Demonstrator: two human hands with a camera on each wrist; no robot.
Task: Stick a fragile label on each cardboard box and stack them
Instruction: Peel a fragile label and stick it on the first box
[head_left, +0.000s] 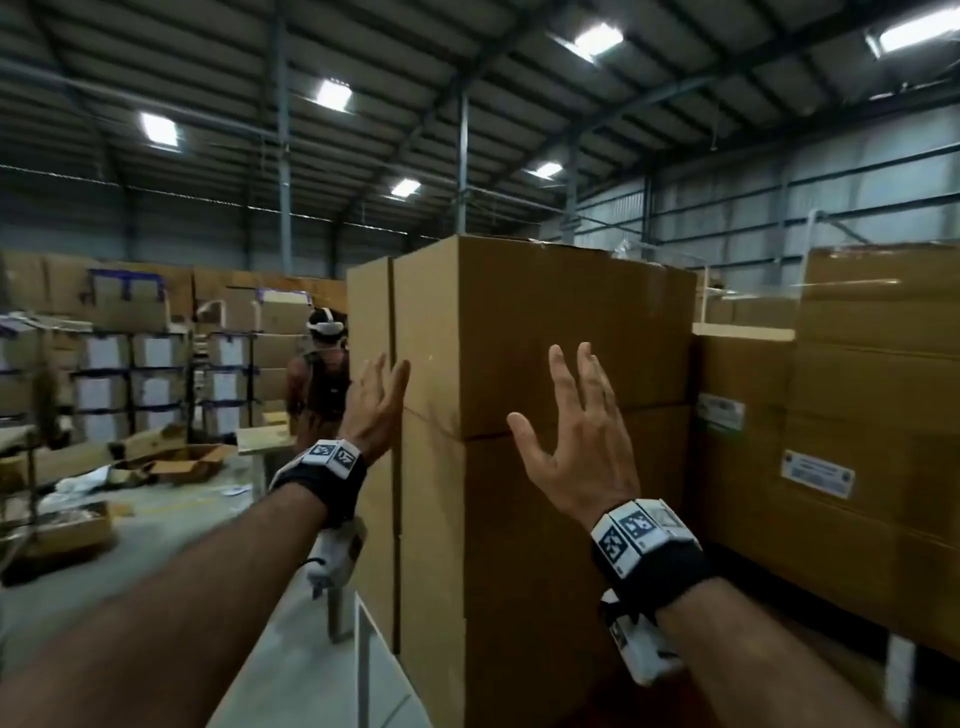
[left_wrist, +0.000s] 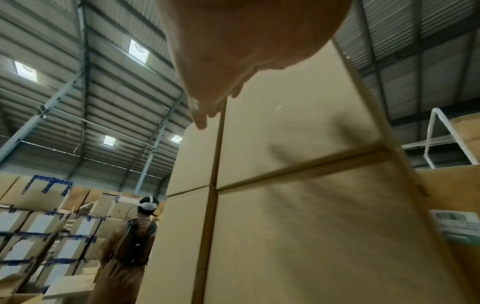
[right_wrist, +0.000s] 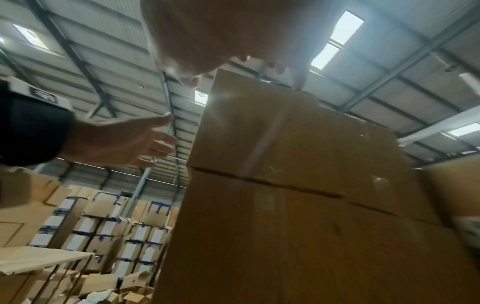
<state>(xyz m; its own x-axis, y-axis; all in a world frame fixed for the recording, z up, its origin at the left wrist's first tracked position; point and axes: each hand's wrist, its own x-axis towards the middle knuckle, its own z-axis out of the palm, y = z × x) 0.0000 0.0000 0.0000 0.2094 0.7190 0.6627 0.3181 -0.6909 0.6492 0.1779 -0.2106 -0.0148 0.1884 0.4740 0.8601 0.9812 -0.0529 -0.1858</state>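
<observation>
— Where do the hands stand?

— Both are raised before a tall stack of plain brown cardboard boxes; the left hand is at the stack's left front corner, fingers straight and close together, its fingertips over the vertical edge of the upper brown cardboard box; whether they press the board or hover just off it I cannot tell.

— And the right?

— The right hand is held up before the front face of that same upper box, fingers straight and spread, thumb out to the left; it grips nothing; contact with the board is unclear.

— Where is the box itself?

— It sits on top of the lower brown cardboard box, the seam between them level with the right palm; in the left wrist view a second column of boxes stands flush against the stack's left side.

— What else is around?

— More brown cartons with white printed labels stand just to the right; further left, a person in a white headset faces rows of stacked cartons; opened flat cartons lie on the grey floor.
</observation>
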